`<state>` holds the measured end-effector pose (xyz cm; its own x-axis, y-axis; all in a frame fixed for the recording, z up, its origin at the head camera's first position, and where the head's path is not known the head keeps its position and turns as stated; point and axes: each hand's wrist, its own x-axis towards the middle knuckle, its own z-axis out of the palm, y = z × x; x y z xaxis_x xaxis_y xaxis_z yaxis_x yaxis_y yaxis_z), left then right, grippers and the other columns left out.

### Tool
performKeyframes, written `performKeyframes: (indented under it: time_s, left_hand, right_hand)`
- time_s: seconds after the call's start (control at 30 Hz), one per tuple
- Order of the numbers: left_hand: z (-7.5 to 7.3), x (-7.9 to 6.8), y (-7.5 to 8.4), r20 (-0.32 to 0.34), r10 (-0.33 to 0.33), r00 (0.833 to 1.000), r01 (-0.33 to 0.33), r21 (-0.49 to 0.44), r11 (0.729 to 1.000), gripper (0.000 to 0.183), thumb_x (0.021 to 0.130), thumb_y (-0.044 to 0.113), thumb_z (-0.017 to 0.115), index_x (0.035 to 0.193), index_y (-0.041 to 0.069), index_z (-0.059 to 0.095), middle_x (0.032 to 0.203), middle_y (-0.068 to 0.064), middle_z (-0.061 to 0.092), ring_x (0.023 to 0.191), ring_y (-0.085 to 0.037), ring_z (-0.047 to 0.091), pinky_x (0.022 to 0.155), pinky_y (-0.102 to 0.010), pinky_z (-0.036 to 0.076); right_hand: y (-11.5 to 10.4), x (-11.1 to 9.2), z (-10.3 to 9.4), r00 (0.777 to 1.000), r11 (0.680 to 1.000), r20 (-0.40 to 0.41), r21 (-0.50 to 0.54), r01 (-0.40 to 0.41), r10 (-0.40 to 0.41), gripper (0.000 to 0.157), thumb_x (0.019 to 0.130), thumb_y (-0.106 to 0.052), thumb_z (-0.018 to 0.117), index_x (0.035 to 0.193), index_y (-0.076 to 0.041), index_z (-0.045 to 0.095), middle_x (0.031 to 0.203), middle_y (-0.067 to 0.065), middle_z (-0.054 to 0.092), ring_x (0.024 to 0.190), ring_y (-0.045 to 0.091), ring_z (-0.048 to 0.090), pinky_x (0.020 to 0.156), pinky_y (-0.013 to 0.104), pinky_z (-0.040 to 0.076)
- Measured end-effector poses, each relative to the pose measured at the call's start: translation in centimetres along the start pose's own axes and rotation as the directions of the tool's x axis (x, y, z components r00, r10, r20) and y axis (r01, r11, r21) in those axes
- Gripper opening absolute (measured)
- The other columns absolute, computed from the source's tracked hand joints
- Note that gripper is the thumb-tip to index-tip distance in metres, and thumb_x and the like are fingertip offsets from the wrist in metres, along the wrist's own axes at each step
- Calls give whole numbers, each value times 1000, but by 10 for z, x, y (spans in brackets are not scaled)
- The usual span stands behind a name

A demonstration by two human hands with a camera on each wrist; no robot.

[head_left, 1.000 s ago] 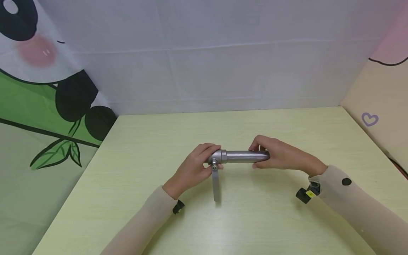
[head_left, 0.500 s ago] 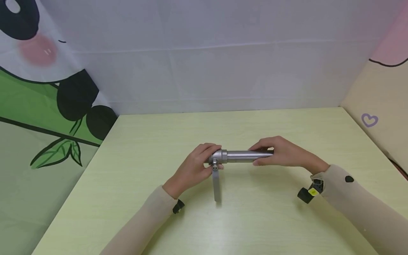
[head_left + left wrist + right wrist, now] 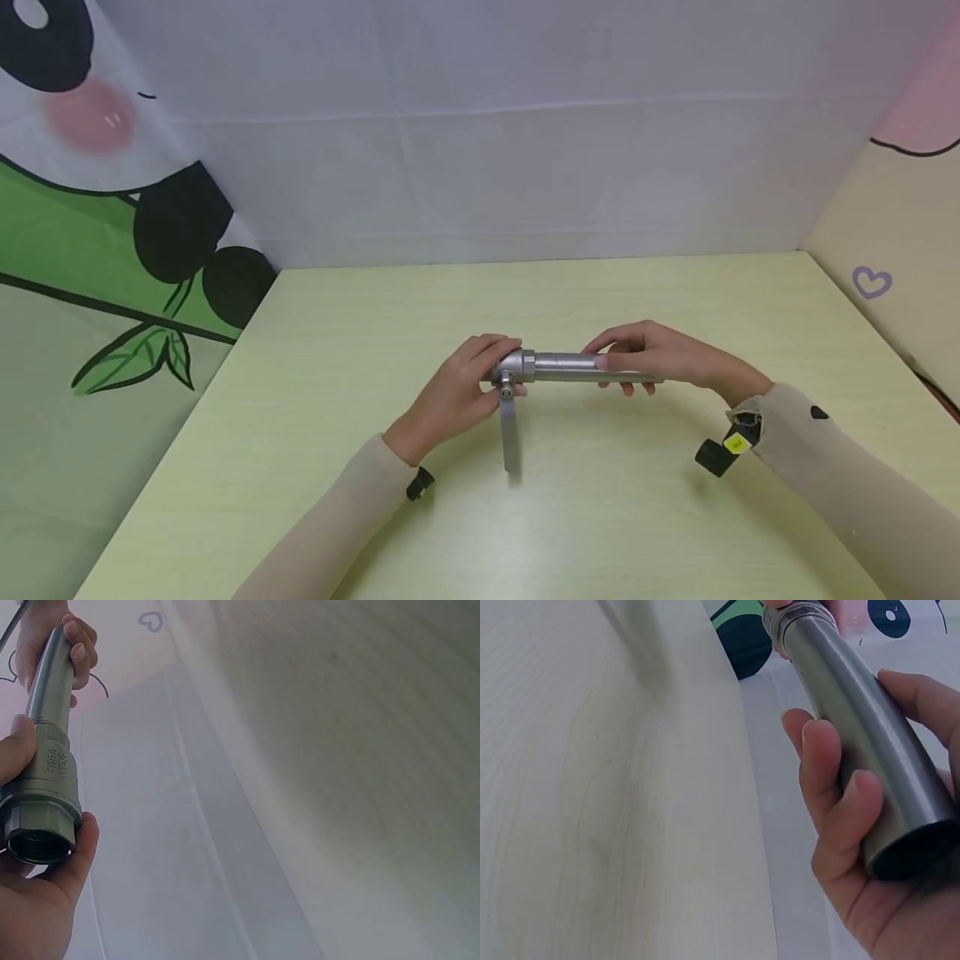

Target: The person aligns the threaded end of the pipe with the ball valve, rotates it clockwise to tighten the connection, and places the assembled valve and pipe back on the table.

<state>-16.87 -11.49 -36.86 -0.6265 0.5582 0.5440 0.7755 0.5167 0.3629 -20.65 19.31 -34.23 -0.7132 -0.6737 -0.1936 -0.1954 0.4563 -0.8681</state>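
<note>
My left hand (image 3: 450, 402) grips a silver metal ball valve (image 3: 513, 365), marked with raised lettering in the left wrist view. Its flat lever handle (image 3: 509, 433) points toward me. Thumb and fingers sit on either side of the valve body (image 3: 52, 769), and its threaded open end faces the left wrist camera. A smooth steel pipe (image 3: 558, 367) runs rightward from the valve's hex collar. Around the pipe's outer part curl the fingers of my right hand (image 3: 663, 354). The right wrist view shows the pipe's open end (image 3: 911, 851) near the palm, with the fingers beneath.
Below the hands lies a pale wood-grain table (image 3: 375, 333). A whitish cloth backdrop (image 3: 487, 183) stands behind it, with printed cartoon panels at the left and right. A small black camera (image 3: 717, 457) hangs from the right wrist.
The right hand has shifted its hold: the thumb went from below the pipe to across its front, and fingertips now show underneath. The left hand, valve and lever stay almost still.
</note>
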Motion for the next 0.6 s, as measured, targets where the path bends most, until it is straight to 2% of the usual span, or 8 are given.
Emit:
performKeyframes:
  time_s: [0.13,0.23,0.4,0.6]
  left_hand:
    - [1,0,0,5,-5,1000,5,2,1000,54,80,22,79,126,3,59,118,-7,60,102,-17,56,81,-24,54]
    - [0,0,0,9,-12,1000,12,-3,1000,54,80,22,79,126,3,59,118,-7,60,102,-17,56,81,-23,54]
    - [1,1,0,15,-19,1000,19,0,1000,54,80,21,79,127,4,59,119,-7,60,102,-16,56,81,-23,54]
    - [2,1,0,19,-26,999,26,-8,1000,54,80,20,79,128,4,58,120,-7,59,103,-16,55,80,-23,54]
  right_hand:
    - [-1,0,-1,999,1000,32,-19,-5,6,30,97,-29,58,124,-17,59,102,19,65,68,35,59,48,31,47]
    - [-2,-1,-1,999,999,36,-37,-5,7,36,92,-27,66,125,-17,56,106,15,60,67,34,58,48,32,47]
    - [0,-3,0,1000,999,17,-45,16,-16,51,83,-21,76,126,-17,49,110,12,51,63,25,56,48,34,48]
    - [0,-5,6,998,994,-33,-94,53,-56,57,80,-22,80,124,-14,44,107,11,50,71,20,56,49,28,46]
